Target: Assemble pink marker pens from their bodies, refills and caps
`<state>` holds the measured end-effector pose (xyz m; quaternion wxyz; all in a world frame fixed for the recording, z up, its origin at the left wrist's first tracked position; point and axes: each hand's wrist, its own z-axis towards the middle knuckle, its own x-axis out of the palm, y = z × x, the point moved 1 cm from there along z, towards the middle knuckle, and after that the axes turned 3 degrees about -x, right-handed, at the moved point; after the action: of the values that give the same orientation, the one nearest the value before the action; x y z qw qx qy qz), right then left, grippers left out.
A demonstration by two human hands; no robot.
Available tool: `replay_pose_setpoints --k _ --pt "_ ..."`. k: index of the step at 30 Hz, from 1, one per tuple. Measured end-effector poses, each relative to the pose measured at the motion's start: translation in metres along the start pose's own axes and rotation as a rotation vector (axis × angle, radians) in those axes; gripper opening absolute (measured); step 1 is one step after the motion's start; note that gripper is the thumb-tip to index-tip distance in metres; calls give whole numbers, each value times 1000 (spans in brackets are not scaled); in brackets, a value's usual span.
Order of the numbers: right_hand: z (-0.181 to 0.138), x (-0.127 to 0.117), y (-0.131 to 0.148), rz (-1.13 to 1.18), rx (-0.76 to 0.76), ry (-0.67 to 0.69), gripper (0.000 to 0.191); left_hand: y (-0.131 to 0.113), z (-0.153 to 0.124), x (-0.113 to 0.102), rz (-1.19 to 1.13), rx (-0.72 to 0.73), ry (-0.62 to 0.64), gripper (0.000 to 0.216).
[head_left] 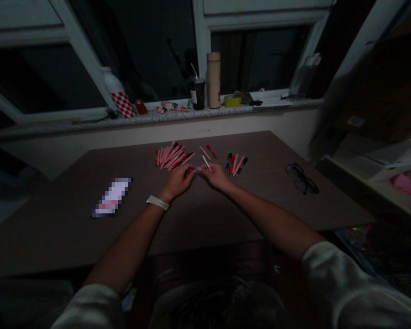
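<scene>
At the middle of the counter [89,237], left hand [178,181] and right hand [216,176] meet, fingertips pinched shut on one pen [205,161], just near of the pink pile [172,158]. It looks light, stiff and slick, best gripped along the barrel.

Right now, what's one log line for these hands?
left hand: touching end of pen | right hand: holding pen | pen pile: beyond left hand | glasses: far right on table
</scene>
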<state>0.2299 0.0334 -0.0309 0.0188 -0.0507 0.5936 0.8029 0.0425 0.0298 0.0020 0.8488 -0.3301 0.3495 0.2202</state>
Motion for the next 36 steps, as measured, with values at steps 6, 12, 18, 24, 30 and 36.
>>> replay_pose_setpoints --k 6,12,18,24,30,36 --pt "-5 0 3 -58 -39 54 38 -1 0 -2 6 70 28 25" --pt "-7 -2 10 -140 -96 83 33 2 0 -1 -1 81 37 25" --pt "-7 -2 17 -110 -56 26 22 -1 -2 -1 -33 -13 71 24" --pt "-4 -2 17 50 14 -51 21 -3 -2 0 -70 -32 132 23" --pt "-6 1 18 223 49 -55 23 -4 -3 4 -205 -54 137 23" --pt "-8 2 21 293 32 -8 30 -3 -3 9 -294 -89 111 26"
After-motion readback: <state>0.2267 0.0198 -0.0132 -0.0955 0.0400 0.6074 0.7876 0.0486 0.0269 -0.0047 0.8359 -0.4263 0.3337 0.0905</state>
